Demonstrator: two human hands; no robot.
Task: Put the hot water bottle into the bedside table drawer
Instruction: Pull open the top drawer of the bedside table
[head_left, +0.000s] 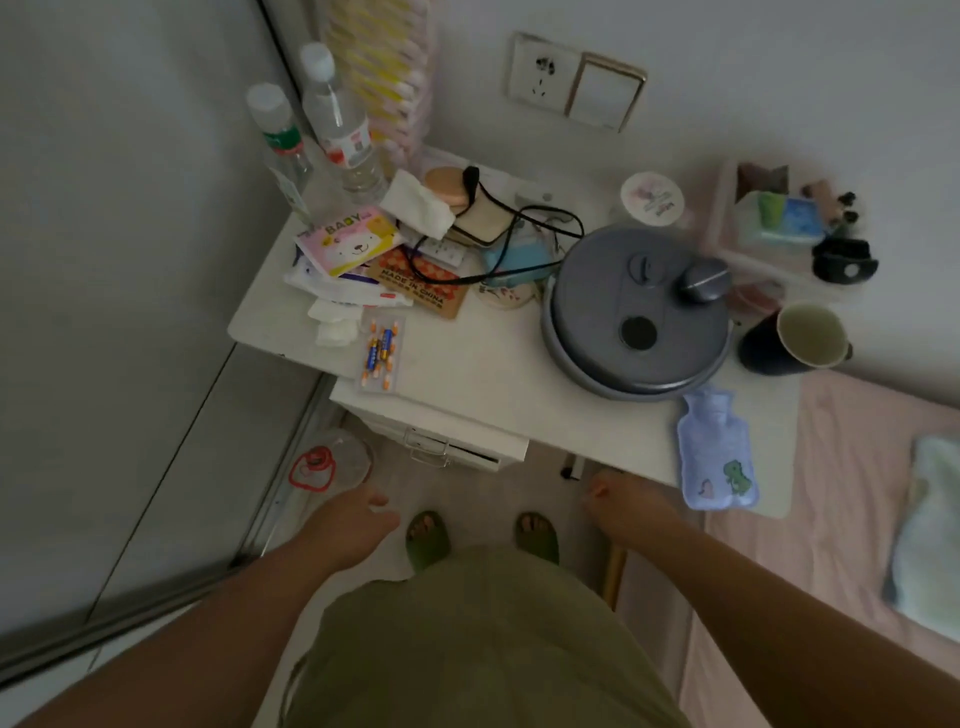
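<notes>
A small pale-blue hot water bottle (716, 451) with a green dinosaur print lies flat at the front right corner of the white bedside table (483, 364). Under the tabletop, the drawer (452, 441) with a metal handle looks slightly pulled out. My left hand (347, 522) hangs below the table's front edge, left of the drawer, fingers loosely apart and holding nothing. My right hand (626, 506) is just below the front edge, left of the bottle, fingers curled and empty. Neither hand touches the bottle or the drawer.
On the tabletop stand a round grey lidded appliance (636, 312), a dark cup (795, 338), two water bottles (332, 119), a battery pack (382, 348), packets, tissues and black cables. A pink bed (852, 499) lies to the right. A clear jug with red handle (332, 465) stands on the floor.
</notes>
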